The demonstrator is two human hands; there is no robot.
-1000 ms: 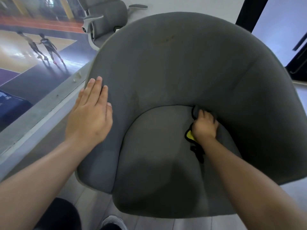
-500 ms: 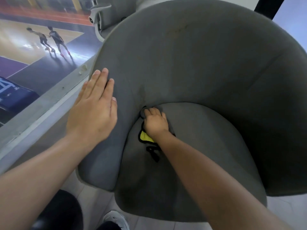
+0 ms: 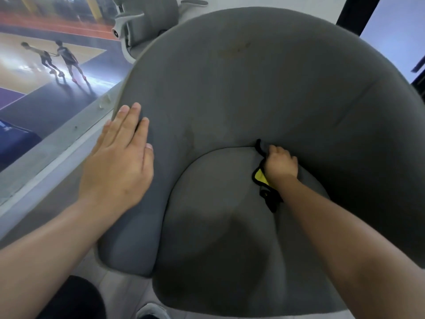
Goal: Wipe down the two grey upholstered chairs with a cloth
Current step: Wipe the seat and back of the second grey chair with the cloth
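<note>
Right hand (image 3: 279, 166) is curled round the cloth (image 3: 261, 177), which pokes out at its 8 o'clock. Left hand (image 3: 117, 162) lies flat, fingers straight, on the chair (image 3: 253, 93) at 9 o'clock.

Person | left hand (image 3: 117, 166): bare, nails short and plain; forearm bare to the frame edge | right hand (image 3: 280, 165): bare; forearm bare to the frame edge | lower body: black garment (image 3: 73, 298), partly in view | footwear: pale grey-white shoe (image 3: 151, 311), only part showing

I find no text, label, brand or number that I can read anywhere. Faint white marks sit on the blue surface (image 3: 13, 143) at the left edge of the frame, too blurred to make out.
</note>
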